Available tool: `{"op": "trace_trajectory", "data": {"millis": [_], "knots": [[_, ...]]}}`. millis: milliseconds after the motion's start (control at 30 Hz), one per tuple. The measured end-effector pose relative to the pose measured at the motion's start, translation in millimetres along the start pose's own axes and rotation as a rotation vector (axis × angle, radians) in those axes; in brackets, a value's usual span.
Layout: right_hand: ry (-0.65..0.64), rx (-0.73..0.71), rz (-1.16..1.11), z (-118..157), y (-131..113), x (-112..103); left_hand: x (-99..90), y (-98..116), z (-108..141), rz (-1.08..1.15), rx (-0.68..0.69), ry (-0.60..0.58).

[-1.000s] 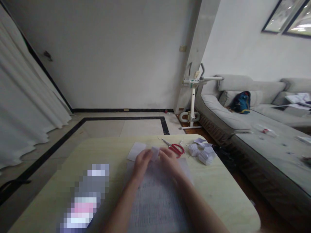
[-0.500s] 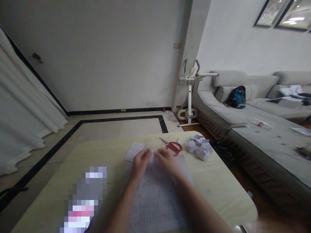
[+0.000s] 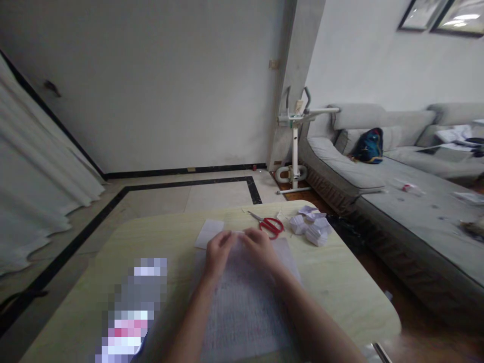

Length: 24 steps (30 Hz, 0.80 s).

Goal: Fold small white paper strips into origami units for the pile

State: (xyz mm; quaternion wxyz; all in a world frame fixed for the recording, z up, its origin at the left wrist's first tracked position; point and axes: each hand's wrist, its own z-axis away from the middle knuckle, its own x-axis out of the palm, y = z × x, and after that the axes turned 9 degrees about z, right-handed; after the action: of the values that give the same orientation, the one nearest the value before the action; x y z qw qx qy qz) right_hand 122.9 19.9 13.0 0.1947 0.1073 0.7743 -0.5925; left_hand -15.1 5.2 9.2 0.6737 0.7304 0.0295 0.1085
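Note:
My left hand (image 3: 219, 252) and my right hand (image 3: 259, 247) meet over the table, fingertips pinched on a small piece of white paper (image 3: 238, 233) between them. Most of that piece is hidden by my fingers. Under my hands and forearms lies a large sheet of paper (image 3: 245, 302) with faint lines of writing. Just beyond my left hand is a small white paper (image 3: 209, 232), flat on the table. Scissors with red handles (image 3: 273, 227) rest past my right hand, blades pointing to the far left. Several folded paper pieces (image 3: 316, 231) sit in a cluster to their right.
The pale wooden table (image 3: 340, 282) has rounded corners. A pixelated object (image 3: 132, 307) lies at its left. Right of the table stands a grey sofa (image 3: 408, 222) with a blue backpack (image 3: 370, 146). A white exercise machine (image 3: 295, 146) stands by the wall; a white curtain (image 3: 34, 201) hangs left.
The paper piece between my fingertips stood up a little before and now shows as a thin, low strip. My hands stay almost in place; the view has shifted slightly.

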Motion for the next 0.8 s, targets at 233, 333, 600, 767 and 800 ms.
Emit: {"op": "trace_trajectory", "data": {"millis": [233,333,600,767,800], "knots": [[-0.007,-0.035,0.013,0,0,-1,0.2,0,0,-0.026,0.042,0.002],[0.023,-0.06,0.003,0,3,2,0.3,0,1,-0.052,0.063,0.003],[0.262,-0.312,0.176,13,-10,9,-2.6,-2,0,-0.148,0.168,0.2],[0.0,-0.473,0.149,23,-27,16,-6.3,-9,-4,-0.139,0.153,0.192],[-0.047,-0.497,0.147,25,-30,16,-7.0,-10,-5,-0.116,0.145,0.184]]}}
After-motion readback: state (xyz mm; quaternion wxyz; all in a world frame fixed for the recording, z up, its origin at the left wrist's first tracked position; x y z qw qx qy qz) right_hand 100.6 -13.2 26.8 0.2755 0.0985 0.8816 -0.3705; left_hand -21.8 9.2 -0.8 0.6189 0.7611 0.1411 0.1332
